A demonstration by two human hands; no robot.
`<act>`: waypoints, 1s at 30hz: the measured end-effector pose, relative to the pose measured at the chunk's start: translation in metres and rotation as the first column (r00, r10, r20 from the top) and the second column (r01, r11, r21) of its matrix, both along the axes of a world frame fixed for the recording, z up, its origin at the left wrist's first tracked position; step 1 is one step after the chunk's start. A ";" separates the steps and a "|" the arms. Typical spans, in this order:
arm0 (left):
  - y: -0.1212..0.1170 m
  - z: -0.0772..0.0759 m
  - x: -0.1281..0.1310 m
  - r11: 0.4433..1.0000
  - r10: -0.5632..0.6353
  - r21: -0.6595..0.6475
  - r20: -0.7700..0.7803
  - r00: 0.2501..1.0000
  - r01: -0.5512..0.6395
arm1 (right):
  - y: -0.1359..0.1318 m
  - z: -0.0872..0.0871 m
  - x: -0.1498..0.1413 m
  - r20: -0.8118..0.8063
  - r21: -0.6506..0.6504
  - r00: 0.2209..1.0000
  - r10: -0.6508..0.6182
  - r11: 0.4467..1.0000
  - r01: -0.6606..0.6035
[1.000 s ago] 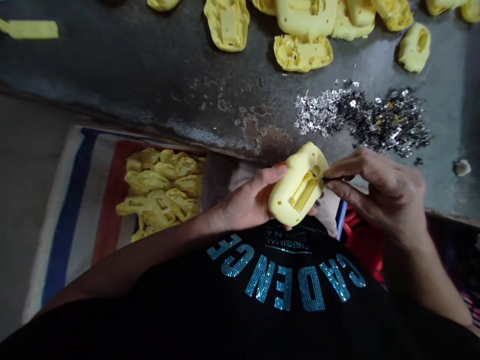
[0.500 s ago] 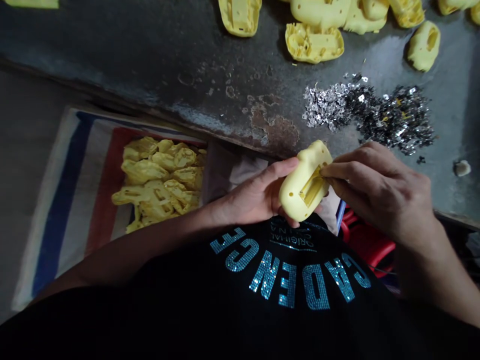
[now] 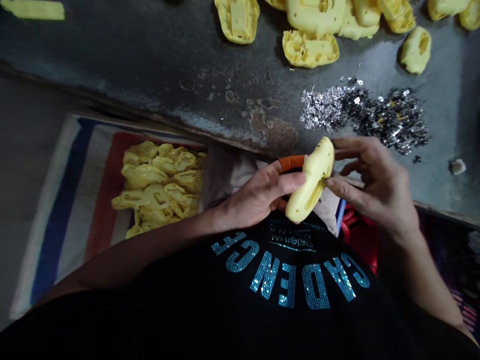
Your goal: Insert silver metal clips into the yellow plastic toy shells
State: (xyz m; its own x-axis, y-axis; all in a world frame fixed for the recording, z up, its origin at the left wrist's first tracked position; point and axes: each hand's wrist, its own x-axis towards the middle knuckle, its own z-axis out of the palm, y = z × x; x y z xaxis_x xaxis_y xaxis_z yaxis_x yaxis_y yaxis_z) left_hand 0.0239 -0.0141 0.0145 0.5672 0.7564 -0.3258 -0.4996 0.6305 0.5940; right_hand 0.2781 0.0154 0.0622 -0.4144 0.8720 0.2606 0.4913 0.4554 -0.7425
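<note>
- Yellow moulded plastic shell (image 3: 313,181) was held tilted on its edge over the person's lap, with a long slotted recess (image 3: 313,196) on its face.
- Left hand (image 3: 258,197) was closed around the shell's lower side, with the thumb laid across it and the fingers hidden behind it.
- Orange grip (image 3: 291,162) was seen tucked behind the left hand and the shell; the tool it belonged to was hidden, and whether it was being gripped could not be told.
- Right hand (image 3: 373,185) was held spread and partly open at the shell's right side. Its lower fingertips (image 3: 330,183) touched the shell, while the upper fingers were kept just beside it. Nothing could be seen pinched between them.
- Dark metal desk (image 3: 150,85), marked with a rust patch (image 3: 273,129), was placed ahead of the person.
- Loose yellow plastic shells (image 3: 310,49) were scattered along its far part, and a heap of small silvery metal scraps (image 3: 363,116) lay near the right hand.
- Striped woven bag (image 3: 80,200) was laid below the desk's near edge to the left, with a pile of yellow shells (image 3: 157,187) on it.
- Pale cloth (image 3: 232,177) was spread between that pile and the left hand.
- Black T-shirt (image 3: 288,295) with teal sequin lettering was worn by the person, and red plastic furniture (image 3: 358,235) was seen below the right forearm.
</note>
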 end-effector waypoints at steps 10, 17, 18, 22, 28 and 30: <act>-0.016 0.007 -0.015 0.989 0.012 0.149 -0.156 0.988 0.011 | -0.010 -0.022 -0.010 -0.089 0.115 0.995 -0.043 0.992 0.054; -0.007 -0.006 -0.018 0.981 -0.016 0.185 -0.221 0.975 0.058 | -0.014 -0.025 -0.010 -0.069 0.132 0.994 -0.084 0.987 0.092; -0.004 -0.009 -0.018 0.987 -0.016 0.153 -0.187 0.982 0.045 | -0.009 -0.023 -0.009 -0.061 0.095 0.996 -0.061 0.993 0.067; 0.009 -0.013 -0.028 0.994 0.102 0.044 -0.011 0.995 -0.102 | 0.033 -0.022 -0.006 0.018 0.077 1.000 0.010 0.997 -0.012; 0.017 0.000 -0.058 0.943 0.332 0.027 -0.037 0.942 -0.331 | 0.102 -0.039 -0.031 0.526 0.344 0.832 -0.174 0.939 -0.021; 0.016 0.001 -0.062 0.932 0.363 0.020 -0.063 0.930 -0.362 | 0.108 -0.042 -0.041 0.590 0.363 0.788 -0.174 0.929 -0.067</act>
State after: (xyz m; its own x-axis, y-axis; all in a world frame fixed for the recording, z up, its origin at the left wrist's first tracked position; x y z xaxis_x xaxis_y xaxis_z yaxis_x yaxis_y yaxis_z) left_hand -0.0385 0.0015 0.0155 0.2319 0.9093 -0.3456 -0.6539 0.4088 0.6366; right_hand 0.2373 0.1235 0.0206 -0.5441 0.7977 0.2600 0.8111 0.5794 -0.0802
